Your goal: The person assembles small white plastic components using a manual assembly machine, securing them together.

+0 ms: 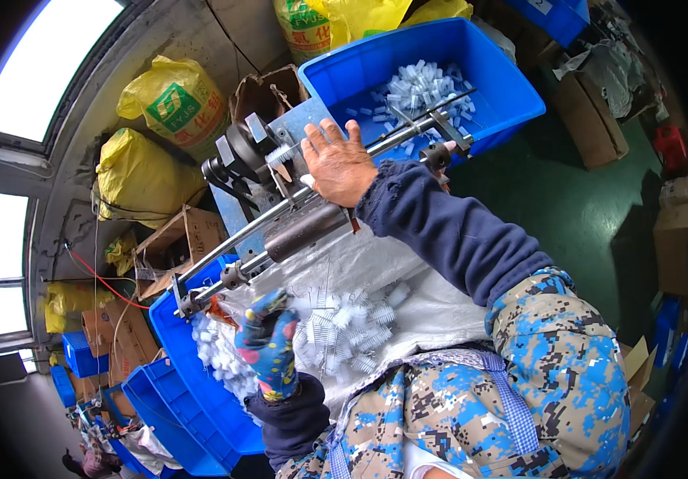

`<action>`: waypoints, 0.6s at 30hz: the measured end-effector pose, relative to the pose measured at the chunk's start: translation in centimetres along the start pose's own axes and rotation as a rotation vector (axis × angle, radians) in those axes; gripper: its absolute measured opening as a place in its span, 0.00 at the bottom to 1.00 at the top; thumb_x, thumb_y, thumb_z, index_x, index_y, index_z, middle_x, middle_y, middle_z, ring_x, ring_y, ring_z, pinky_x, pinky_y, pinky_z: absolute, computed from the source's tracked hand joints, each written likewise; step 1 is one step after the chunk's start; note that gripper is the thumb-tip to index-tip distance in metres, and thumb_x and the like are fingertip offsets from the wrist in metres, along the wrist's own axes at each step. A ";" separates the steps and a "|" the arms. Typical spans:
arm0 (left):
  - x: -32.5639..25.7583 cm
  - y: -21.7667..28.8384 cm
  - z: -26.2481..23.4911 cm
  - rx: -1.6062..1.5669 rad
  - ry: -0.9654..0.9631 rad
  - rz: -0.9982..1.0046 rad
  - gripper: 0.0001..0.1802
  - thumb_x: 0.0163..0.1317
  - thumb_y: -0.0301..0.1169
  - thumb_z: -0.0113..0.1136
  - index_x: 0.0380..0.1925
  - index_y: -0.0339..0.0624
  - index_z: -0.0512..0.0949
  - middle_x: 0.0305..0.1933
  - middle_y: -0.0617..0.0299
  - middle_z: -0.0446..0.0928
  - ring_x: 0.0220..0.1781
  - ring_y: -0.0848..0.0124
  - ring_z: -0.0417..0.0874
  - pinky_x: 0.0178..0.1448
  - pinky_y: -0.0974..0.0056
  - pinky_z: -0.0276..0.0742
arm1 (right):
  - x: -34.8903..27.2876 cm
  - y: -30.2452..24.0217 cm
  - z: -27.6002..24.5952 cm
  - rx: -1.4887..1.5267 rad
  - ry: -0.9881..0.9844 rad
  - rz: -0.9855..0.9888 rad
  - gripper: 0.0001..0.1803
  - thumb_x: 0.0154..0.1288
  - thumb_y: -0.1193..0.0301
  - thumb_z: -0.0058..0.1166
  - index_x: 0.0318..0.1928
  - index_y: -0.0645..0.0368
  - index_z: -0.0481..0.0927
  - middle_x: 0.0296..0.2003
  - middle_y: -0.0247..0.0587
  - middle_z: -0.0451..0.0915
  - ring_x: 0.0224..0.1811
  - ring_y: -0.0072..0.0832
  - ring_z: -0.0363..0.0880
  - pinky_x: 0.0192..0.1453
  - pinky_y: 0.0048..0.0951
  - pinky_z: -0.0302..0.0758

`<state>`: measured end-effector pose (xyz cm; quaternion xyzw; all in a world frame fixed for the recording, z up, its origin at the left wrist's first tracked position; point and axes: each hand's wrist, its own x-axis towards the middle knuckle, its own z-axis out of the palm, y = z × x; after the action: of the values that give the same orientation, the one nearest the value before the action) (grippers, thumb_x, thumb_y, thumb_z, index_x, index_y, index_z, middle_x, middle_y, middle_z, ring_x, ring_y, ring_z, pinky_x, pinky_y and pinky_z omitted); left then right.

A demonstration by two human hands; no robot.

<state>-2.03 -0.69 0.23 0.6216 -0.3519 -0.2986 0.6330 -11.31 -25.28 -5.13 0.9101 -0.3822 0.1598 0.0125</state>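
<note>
My right hand (340, 165), bare, lies palm down over the metal rod of a bench machine (300, 227), its fingers spread. Close to its fingertips, a small white bristly piece (282, 155) sits at the machine's dark round head (246, 148). My left hand (268, 343), in a colourful patterned glove, has its fingers curled; what they hold, if anything, is hidden. Just right of the glove, a pile of small white ribbed pieces with thin wire ends (344, 327) rests on a white sheet (440, 307) across my lap.
Beyond the machine, a blue bin (512, 96) holds short white cylindrical pieces (428, 88). A second blue bin (224, 407) with white pieces stands at lower left. Yellow sacks (180, 104) and a wooden crate (200, 231) line the wall; cardboard boxes (591, 120) stand right.
</note>
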 end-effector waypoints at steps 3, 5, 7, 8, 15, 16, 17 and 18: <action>-0.2 -0.1 -0.4 -0.046 -0.019 -0.020 0.18 0.49 0.12 0.56 0.43 0.32 0.76 0.37 0.60 0.79 0.35 0.76 0.78 0.43 0.72 0.75 | 0.3 -1.6 0.0 0.080 -0.022 -0.003 0.30 0.55 0.62 0.54 0.55 0.66 0.67 0.59 0.47 0.60 0.63 0.43 0.53 0.60 0.56 0.52; -0.3 -0.3 -1.2 -0.073 -0.009 -0.043 0.18 0.50 0.12 0.57 0.43 0.33 0.77 0.39 0.59 0.78 0.37 0.75 0.78 0.44 0.71 0.75 | 1.0 -3.5 0.1 0.042 -0.098 -0.002 0.31 0.58 0.63 0.48 0.59 0.68 0.63 0.61 0.49 0.59 0.65 0.45 0.52 0.62 0.59 0.49; -0.3 0.2 -0.6 -0.026 -0.003 -0.045 0.17 0.49 0.13 0.57 0.42 0.32 0.77 0.39 0.59 0.79 0.37 0.74 0.79 0.42 0.71 0.76 | 1.6 -5.1 0.3 -0.043 -0.165 -0.025 0.32 0.61 0.63 0.44 0.63 0.69 0.59 0.62 0.50 0.57 0.66 0.47 0.51 0.64 0.60 0.46; -0.4 0.4 -0.1 0.016 -0.001 -0.048 0.17 0.49 0.15 0.58 0.42 0.32 0.76 0.38 0.58 0.79 0.36 0.73 0.79 0.41 0.70 0.76 | 1.5 -5.0 0.3 -0.040 -0.164 -0.026 0.32 0.61 0.63 0.44 0.63 0.69 0.59 0.62 0.50 0.57 0.66 0.47 0.51 0.64 0.60 0.46; 0.0 -0.9 -2.0 -0.089 -0.011 -0.007 0.18 0.50 0.13 0.56 0.44 0.33 0.76 0.40 0.59 0.79 0.36 0.76 0.79 0.41 0.71 0.77 | 0.4 0.7 -0.9 -0.103 -0.051 -0.097 0.24 0.58 0.67 0.49 0.53 0.67 0.71 0.57 0.50 0.64 0.62 0.44 0.56 0.60 0.57 0.51; 0.1 -1.0 -2.0 -0.085 -0.008 -0.010 0.18 0.50 0.13 0.56 0.44 0.33 0.76 0.39 0.59 0.79 0.36 0.76 0.79 0.41 0.71 0.78 | 0.6 1.3 -1.6 -0.105 -0.054 -0.096 0.24 0.58 0.67 0.49 0.53 0.67 0.71 0.57 0.50 0.64 0.62 0.44 0.56 0.60 0.57 0.51; 0.2 -1.0 -1.8 -0.085 -0.007 -0.012 0.18 0.50 0.13 0.56 0.44 0.33 0.76 0.39 0.59 0.79 0.36 0.76 0.79 0.41 0.71 0.78 | 0.9 1.9 -2.6 -0.061 -0.004 -0.100 0.21 0.57 0.71 0.48 0.51 0.68 0.72 0.57 0.49 0.64 0.62 0.44 0.56 0.60 0.56 0.51; 0.3 -1.1 -1.3 -0.079 -0.005 -0.037 0.18 0.51 0.13 0.57 0.44 0.33 0.76 0.39 0.59 0.79 0.36 0.76 0.79 0.41 0.72 0.77 | 1.3 2.6 -3.1 -0.019 0.046 -0.101 0.19 0.57 0.74 0.46 0.48 0.70 0.74 0.56 0.47 0.64 0.63 0.44 0.55 0.59 0.55 0.52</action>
<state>-0.76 -0.23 -0.81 0.6018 -0.3296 -0.3255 0.6506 -13.13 -27.57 -2.02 0.9242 -0.3368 0.1760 0.0381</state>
